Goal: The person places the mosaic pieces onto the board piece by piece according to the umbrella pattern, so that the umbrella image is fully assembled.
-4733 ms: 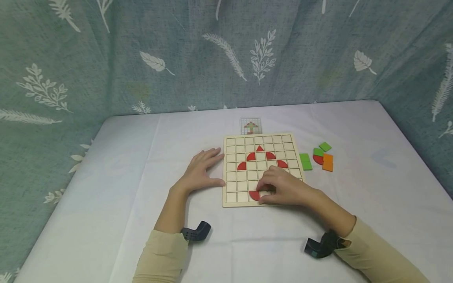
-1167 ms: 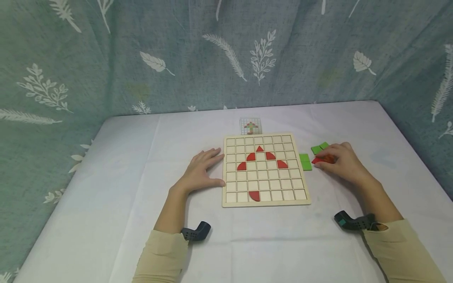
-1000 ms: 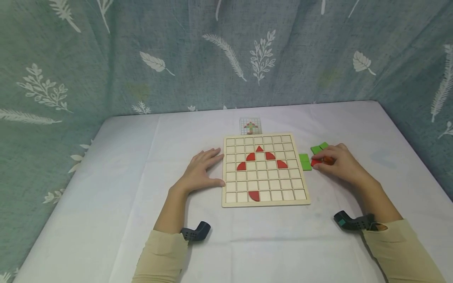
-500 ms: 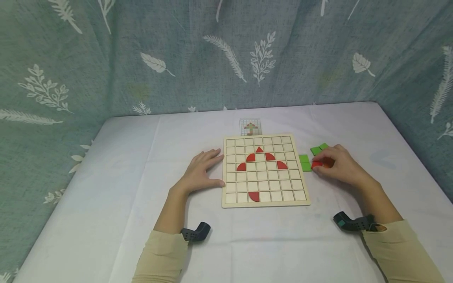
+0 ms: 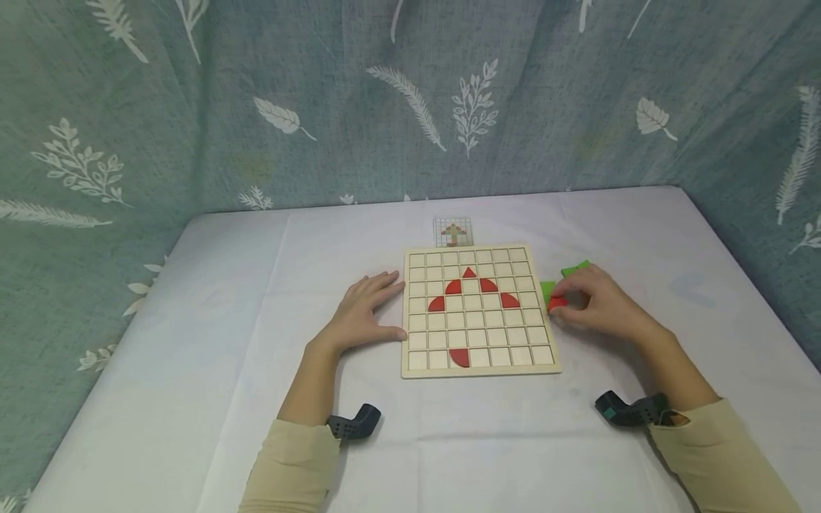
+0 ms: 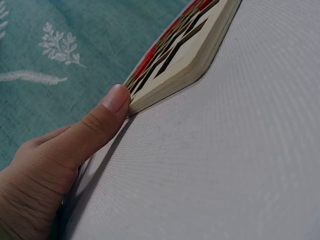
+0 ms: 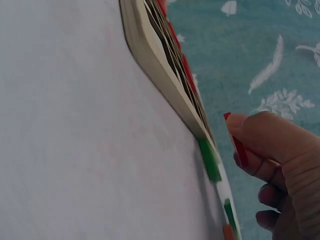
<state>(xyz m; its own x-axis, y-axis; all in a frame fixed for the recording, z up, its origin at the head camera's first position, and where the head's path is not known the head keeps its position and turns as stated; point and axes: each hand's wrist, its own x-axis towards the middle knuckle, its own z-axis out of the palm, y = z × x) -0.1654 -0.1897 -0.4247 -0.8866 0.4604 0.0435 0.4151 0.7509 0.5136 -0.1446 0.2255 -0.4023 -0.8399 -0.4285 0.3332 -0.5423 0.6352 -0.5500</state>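
Note:
My right hand (image 5: 596,303) pinches a red quarter-circle tile (image 5: 556,303) between thumb and fingers, just off the right edge of the wooden grid board (image 5: 474,375). In the right wrist view that red tile (image 7: 237,142) is held up, clear of the table. Along the board's left edge lies my left hand (image 5: 368,310), fingers spread and straight. Its thumb (image 6: 107,112) touches the board's side in the left wrist view. Several red pieces sit in the board's cells: a triangle (image 5: 470,273) near the top, quarter-circles below it, and one quarter-circle (image 5: 460,358) in the bottom row.
Green tiles (image 5: 547,288) lie against the board's right side, partly behind the right hand, and more green tiles (image 5: 575,268) lie farther back. An orange tile (image 7: 228,232) shows low in the right wrist view. A small pattern card (image 5: 452,231) lies beyond the board.
My right hand went from the board's bottom row to the loose tiles, picked up a red quarter-circle, and has now moved left with it to the board's edge. The left hand stayed put.

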